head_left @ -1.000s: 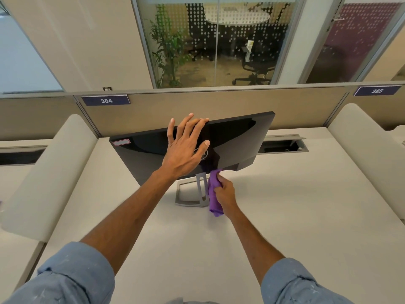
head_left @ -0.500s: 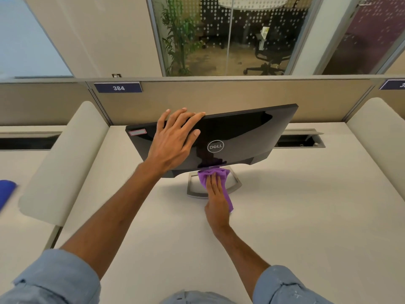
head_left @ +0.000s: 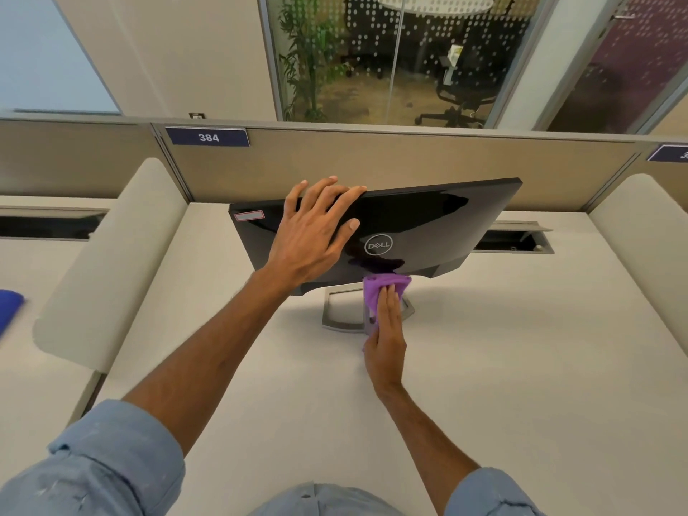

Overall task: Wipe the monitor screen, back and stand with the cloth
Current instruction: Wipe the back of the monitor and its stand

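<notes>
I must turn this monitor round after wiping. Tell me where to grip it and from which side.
Grip the monitor by its two short side edges, coming from your near side. Its glossy back faces you, so both edges are free and fingers need not press the screen. The stand is low and narrow, probably a poor handle.

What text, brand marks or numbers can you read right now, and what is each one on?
"384": on the blue plate on the partition.
"DELL": the round logo on the back of the monitor.
Red-edged sticker at the monitor's upper corner: too blurred to read.
Second blue plate at the right edge of the view: cut off, unreadable.
</notes>
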